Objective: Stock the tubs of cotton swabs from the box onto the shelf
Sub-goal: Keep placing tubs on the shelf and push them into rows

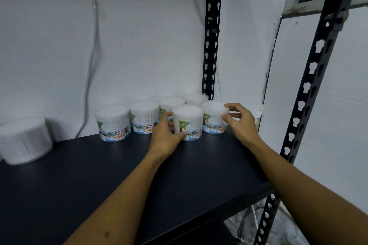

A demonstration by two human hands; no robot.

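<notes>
Two bare forearms reach over a matte black shelf (99, 175).
Left hand (165, 135) grips a round clear tub (188, 123); right hand (241, 123) pinches another tub (213, 117); white wall (139, 36).

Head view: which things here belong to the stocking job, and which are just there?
Job:
front tub, held by the left hand
right tub, touched by the right hand
other tubs
shelf

Just there:
wall cable
rack posts

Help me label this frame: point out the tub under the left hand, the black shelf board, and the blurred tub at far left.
Labelled white cotton-swab tub (189, 123), head view, side wall.
Black shelf board (95, 169), head view, bare top.
Blurred white tub (24, 141), head view, side.
</notes>
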